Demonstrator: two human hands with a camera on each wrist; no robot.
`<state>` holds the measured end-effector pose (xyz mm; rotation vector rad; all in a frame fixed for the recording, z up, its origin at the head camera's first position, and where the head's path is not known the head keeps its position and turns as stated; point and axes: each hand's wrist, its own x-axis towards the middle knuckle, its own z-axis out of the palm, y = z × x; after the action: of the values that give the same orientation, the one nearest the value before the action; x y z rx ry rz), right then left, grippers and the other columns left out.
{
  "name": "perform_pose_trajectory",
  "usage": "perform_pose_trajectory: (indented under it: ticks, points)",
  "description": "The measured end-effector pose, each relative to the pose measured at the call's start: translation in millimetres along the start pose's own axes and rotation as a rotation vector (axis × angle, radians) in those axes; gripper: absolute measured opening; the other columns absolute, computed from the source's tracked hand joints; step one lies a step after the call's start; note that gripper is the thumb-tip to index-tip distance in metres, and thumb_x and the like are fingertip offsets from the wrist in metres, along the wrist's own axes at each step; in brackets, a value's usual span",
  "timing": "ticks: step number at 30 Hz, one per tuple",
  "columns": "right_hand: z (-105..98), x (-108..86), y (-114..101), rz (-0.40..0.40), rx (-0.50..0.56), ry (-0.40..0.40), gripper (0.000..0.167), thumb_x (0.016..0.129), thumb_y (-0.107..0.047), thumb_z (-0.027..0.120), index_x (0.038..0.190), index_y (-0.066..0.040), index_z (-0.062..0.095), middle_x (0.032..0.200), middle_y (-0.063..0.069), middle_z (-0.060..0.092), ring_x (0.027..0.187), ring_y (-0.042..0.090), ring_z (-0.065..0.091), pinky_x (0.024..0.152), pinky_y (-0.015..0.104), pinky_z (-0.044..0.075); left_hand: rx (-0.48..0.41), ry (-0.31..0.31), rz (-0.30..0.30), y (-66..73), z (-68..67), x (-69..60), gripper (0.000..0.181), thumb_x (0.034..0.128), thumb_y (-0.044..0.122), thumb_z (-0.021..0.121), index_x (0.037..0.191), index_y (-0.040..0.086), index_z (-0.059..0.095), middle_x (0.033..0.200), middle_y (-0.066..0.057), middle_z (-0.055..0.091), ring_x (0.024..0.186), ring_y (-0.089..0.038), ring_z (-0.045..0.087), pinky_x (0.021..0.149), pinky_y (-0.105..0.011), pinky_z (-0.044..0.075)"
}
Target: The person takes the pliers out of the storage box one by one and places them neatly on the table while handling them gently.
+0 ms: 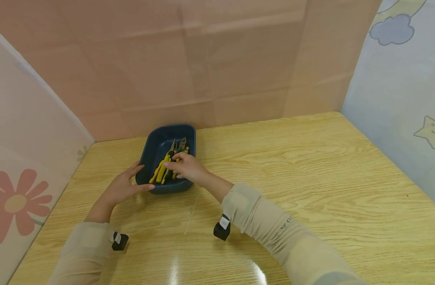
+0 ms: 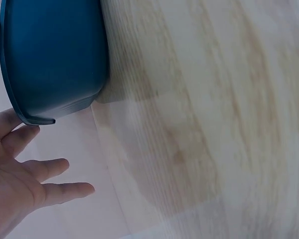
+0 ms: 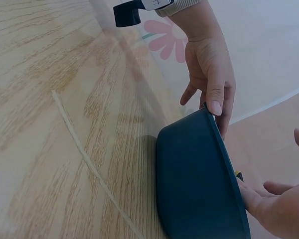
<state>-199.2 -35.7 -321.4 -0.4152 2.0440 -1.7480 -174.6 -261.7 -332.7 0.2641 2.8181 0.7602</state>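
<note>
A dark blue bin (image 1: 171, 189) holds several hand tools (image 1: 161, 173) with yellow and black handles; some metal plier jaws point toward its far end. At the bin's near-left corner, my left hand (image 1: 122, 189) touches the rim with thumb and fingers spread. The left wrist view shows its straight fingers (image 2: 52, 169) beside the bin (image 2: 57, 59). Over the tools, my right hand (image 1: 189, 168) reaches in from the right, fingers apart; contact with a handle cannot be told. In the right wrist view, that hand (image 3: 286, 209) is partly behind the bin wall (image 3: 199, 179).
The bin stands on a wood-grain table (image 1: 292, 170) near the pink back wall (image 1: 239, 59). A thin pale strip (image 1: 191, 215) lies nearer the front. Small black devices hang beside the left cuff (image 1: 119, 241) and the right cuff (image 1: 222, 228). Patterned side walls flank the table.
</note>
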Motion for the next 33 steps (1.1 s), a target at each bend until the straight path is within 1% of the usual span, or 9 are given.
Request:
perform_pose_trajectory:
  ticks: [6, 11, 15, 20, 25, 27, 32, 33]
  points:
    - [2.9, 1.7, 0.0, 0.010, 0.012, 0.008, 0.055, 0.084, -0.030, 0.056, 0.126, 0.001, 0.038, 0.105, 0.010, 0.050, 0.100, 0.030, 0.051, 0.081, 0.037, 0.046, -0.006, 0.007, 0.003, -2.6, 0.5, -1.9, 0.091, 0.0724, 0.053, 0.060, 0.134, -0.003, 0.024, 0.142, -0.018, 0.005, 0.118, -0.047, 0.020, 0.085, -0.062, 0.029]
    - [5.3, 2.9, -0.8, 0.017, 0.006, 0.020, 0.057, 0.084, -0.031, 0.056, 0.127, 0.001, 0.037, 0.110, 0.012, 0.050, 0.100, 0.029, 0.051, 0.080, 0.036, 0.047, 0.003, 0.019, 0.000, -3.3, 0.1, -2.9, 0.089, 0.0717, 0.054, 0.060, 0.132, -0.004, 0.029, 0.142, -0.017, 0.007, 0.118, -0.047, 0.020, 0.085, -0.062, 0.029]
    - [7.4, 4.7, -1.2, 0.022, -0.011, 0.038, 0.056, 0.084, -0.031, 0.056, 0.126, 0.002, 0.039, 0.108, 0.012, 0.051, 0.097, 0.028, 0.053, 0.079, 0.037, 0.047, 0.007, 0.032, -0.001, -4.6, -0.9, -3.4, 0.089, 0.0711, 0.054, 0.060, 0.132, -0.003, 0.030, 0.142, -0.017, 0.009, 0.118, -0.047, 0.021, 0.085, -0.061, 0.030]
    - [10.3, 9.8, 0.1, 0.050, -0.059, 0.064, 0.055, 0.083, -0.033, 0.057, 0.124, 0.000, 0.041, 0.102, 0.010, 0.053, 0.093, 0.027, 0.055, 0.077, 0.036, 0.048, 0.014, 0.033, 0.002, -5.7, -0.6, -3.9, 0.088, 0.0712, 0.054, 0.060, 0.132, -0.003, 0.031, 0.142, -0.017, 0.009, 0.118, -0.047, 0.021, 0.085, -0.062, 0.029]
    - [13.2, 13.7, 2.1, 0.076, -0.083, 0.080, 0.056, 0.082, -0.035, 0.057, 0.124, -0.003, 0.041, 0.112, 0.012, 0.050, 0.091, 0.028, 0.056, 0.077, 0.037, 0.047, 0.013, 0.035, 0.005, -6.2, 0.3, -4.8, 0.088, 0.0716, 0.053, 0.060, 0.132, -0.003, 0.031, 0.142, -0.017, 0.009, 0.118, -0.047, 0.021, 0.085, -0.062, 0.030]
    - [14.0, 15.2, 2.6, 0.080, -0.091, 0.087, 0.055, 0.082, -0.035, 0.057, 0.124, -0.003, 0.041, 0.111, 0.012, 0.051, 0.090, 0.029, 0.056, 0.077, 0.037, 0.048, 0.007, 0.035, 0.004, -6.4, 0.4, -4.9, 0.088, 0.0718, 0.053, 0.060, 0.132, -0.003, 0.030, 0.142, -0.016, 0.008, 0.118, -0.047, 0.020, 0.085, -0.062, 0.030]
    - [16.7, 17.5, 2.4, 0.098, -0.114, 0.101, 0.052, 0.082, -0.034, 0.057, 0.123, -0.005, 0.042, 0.100, 0.009, 0.056, 0.086, 0.028, 0.057, 0.075, 0.037, 0.048, 0.006, 0.033, 0.000, -6.3, 0.0, -4.7, 0.088, 0.0720, 0.054, 0.059, 0.133, -0.001, 0.029, 0.142, -0.015, 0.007, 0.118, -0.047, 0.021, 0.084, -0.062, 0.030]
    - [18.1, 18.1, 2.4, 0.103, -0.116, 0.105, 0.052, 0.083, -0.033, 0.057, 0.123, -0.005, 0.042, 0.101, 0.009, 0.056, 0.085, 0.027, 0.058, 0.074, 0.037, 0.048, 0.005, 0.033, -0.001, -6.4, 0.0, -4.8, 0.087, 0.0720, 0.054, 0.059, 0.133, -0.001, 0.029, 0.142, -0.015, 0.007, 0.118, -0.047, 0.021, 0.084, -0.062, 0.030]
